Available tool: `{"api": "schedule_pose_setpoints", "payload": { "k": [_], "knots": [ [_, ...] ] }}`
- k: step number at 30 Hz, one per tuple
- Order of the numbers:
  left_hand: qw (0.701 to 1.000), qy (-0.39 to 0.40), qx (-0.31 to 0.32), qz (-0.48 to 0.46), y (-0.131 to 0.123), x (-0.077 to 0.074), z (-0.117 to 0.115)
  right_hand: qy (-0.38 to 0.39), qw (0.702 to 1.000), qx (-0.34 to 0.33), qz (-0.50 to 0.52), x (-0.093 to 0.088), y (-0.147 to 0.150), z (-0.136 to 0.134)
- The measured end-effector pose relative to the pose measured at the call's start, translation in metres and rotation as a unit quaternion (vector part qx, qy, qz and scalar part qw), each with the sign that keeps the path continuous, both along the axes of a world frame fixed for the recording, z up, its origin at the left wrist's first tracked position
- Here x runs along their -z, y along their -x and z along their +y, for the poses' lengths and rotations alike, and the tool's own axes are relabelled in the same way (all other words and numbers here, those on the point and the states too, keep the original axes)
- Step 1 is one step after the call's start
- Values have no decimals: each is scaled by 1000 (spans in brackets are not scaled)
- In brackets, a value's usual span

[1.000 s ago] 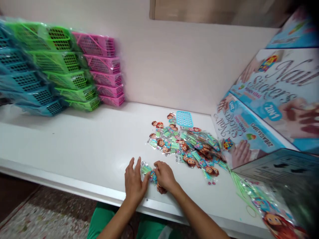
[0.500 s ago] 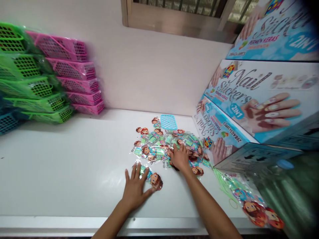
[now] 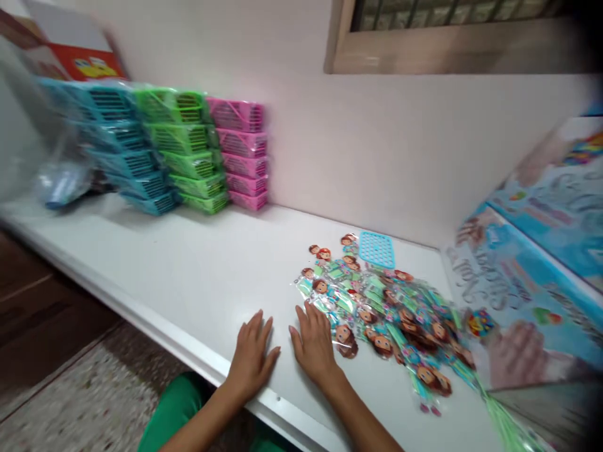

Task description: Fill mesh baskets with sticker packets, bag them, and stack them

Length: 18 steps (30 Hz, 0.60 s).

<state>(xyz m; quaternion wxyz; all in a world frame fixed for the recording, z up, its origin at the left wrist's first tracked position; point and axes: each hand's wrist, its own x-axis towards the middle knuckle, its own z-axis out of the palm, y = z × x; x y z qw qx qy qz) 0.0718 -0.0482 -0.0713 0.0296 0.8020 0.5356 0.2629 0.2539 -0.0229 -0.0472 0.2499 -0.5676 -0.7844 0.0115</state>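
Near the front edge of the white table (image 3: 188,276), my left hand (image 3: 252,355) lies on the bare surface, fingers apart and holding nothing. Beside it, my right hand (image 3: 313,342) rests with its fingers stretched out at the left border of a spread-out heap of small clear-wrapped packets (image 3: 372,301). The packets show cartoon heads with brown or red hair and pale green strips. One packet with a brown-haired head (image 3: 346,339) lies just right of my right hand's fingers; whether they touch it I cannot tell.
A light blue plastic grid (image 3: 377,249) lies behind the heap. Wrapped stacks of blue (image 3: 136,163), green (image 3: 193,157) and pink baskets (image 3: 247,157) stand along the wall. Nail sticker boxes (image 3: 522,282) border the right side. Pale green strands (image 3: 504,414) lie at the lower right.
The view has swung left. My right hand has left the heap and come beside my left hand. The packet that lay under my left hand now lies by the heap, and my left hand is off it.
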Motion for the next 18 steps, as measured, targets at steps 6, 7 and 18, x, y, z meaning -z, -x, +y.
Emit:
{"api": "schedule_pose_setpoints", "payload": {
  "k": [6,7,18],
  "knots": [
    [987,48,-150,-31,105,-15,-98,11,987,-156,-20,13,64,-3],
    [980,89,-176,-29,122,-15,-118,9,984,-178,-21,15,76,-4],
    [807,445,-374,-108,211,58,-250,-13,952,-306,-5,89,193,5]
  ]
}}
